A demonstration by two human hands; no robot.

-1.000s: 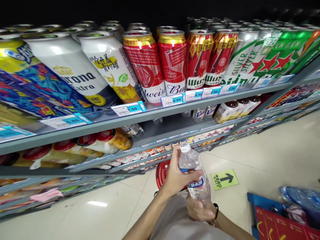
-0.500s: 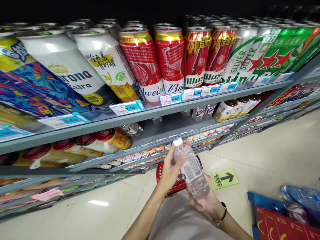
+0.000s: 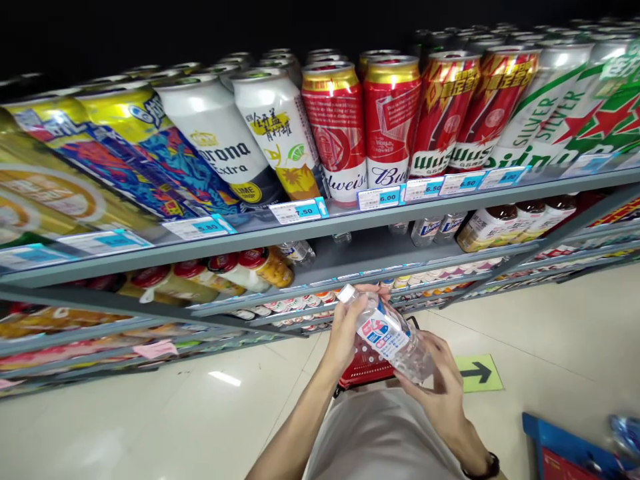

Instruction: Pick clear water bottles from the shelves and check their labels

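Observation:
A clear plastic bottle (image 3: pixel 387 332) with a white cap and a white, blue and red label is tilted in front of my body, its cap pointing up and left. Around its upper end, below the cap, my left hand (image 3: pixel 349 323) is closed. My right hand (image 3: pixel 440 373) grips the bottle's base from the right, thumb beneath and fingers over the far side. Just below and behind the bottle sits a red shopping basket (image 3: pixel 367 370), partly hidden by my hands and the bottle.
A shelf (image 3: pixel 345 217) ahead carries tall beer cans (image 3: pixel 337 133) with price tags. Under it stand jars (image 3: pixel 270 265), more clear bottles (image 3: pixel 427 229) and brown-capped bottles (image 3: pixel 493 227). A yellow-green arrow sign (image 3: pixel 483 372) lies on the floor. A blue stand (image 3: pixel 565 440) is at lower right.
The bottle has been turned about its length, so the colourful label side replaces the printed-text side. My right hand has shifted its hold on the base. The view has swung left.

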